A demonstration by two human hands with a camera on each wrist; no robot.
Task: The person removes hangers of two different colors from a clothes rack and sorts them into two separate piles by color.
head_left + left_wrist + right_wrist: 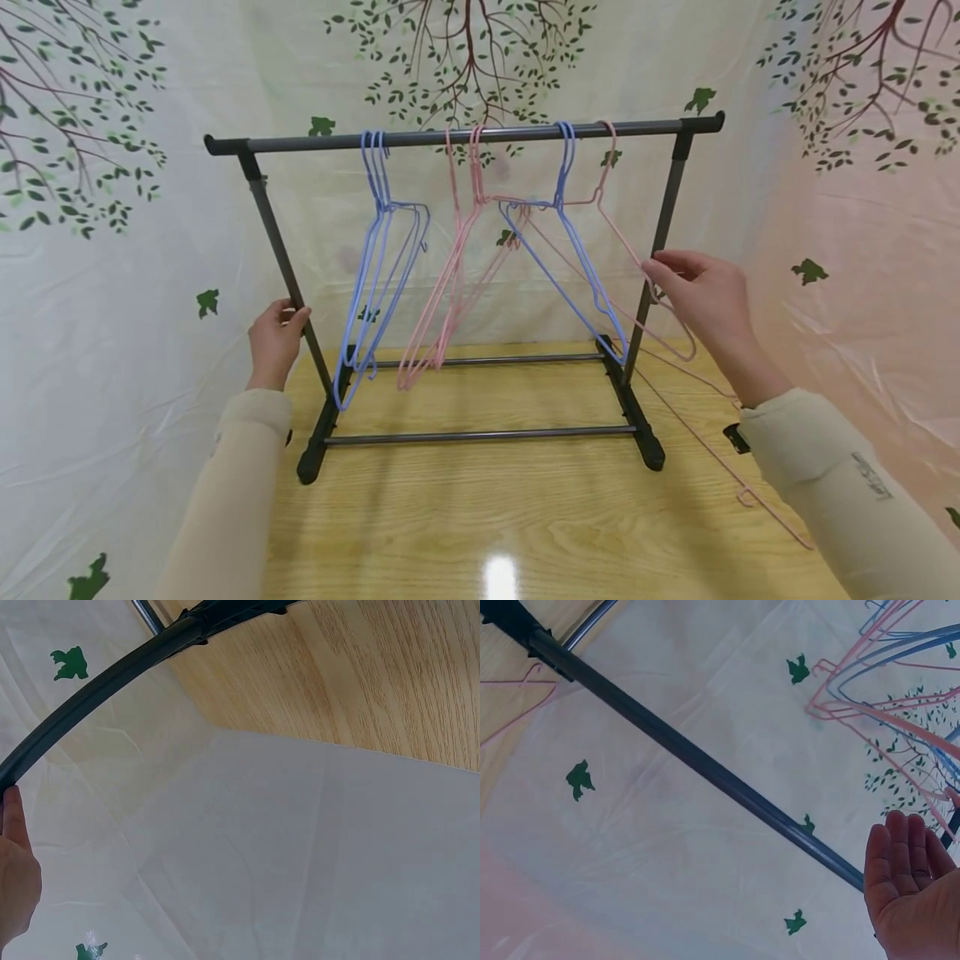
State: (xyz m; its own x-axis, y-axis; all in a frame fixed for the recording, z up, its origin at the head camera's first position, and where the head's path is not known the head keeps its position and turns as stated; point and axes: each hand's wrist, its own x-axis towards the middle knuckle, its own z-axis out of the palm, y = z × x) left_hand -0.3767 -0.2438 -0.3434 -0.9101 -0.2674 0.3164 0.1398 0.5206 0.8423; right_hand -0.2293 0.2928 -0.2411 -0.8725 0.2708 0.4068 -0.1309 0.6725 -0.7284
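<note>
A dark garment rack (465, 138) stands on the wood-grain surface. My left hand (276, 343) grips its left post (273, 225), thumb in front; a finger meets the post in the left wrist view. At the right post (670, 200), my right hand (705, 304) pinches the sloping arm of the rightmost pink hanger (618, 229), whose hook sits on the top bar. In the right wrist view the right hand (915, 892) overlaps the post. Left to right, blue hangers (382, 225), pink hangers (468, 208) and more blue hangers (573, 225) hang from the bar.
Another pink hanger (720, 446) lies on the wood-grain surface (450, 508) at the right, beside the rack's black foot (648, 446). Two low rods join the feet. Pale sheeting (300, 75) printed with branches and green shapes encloses the sides and back.
</note>
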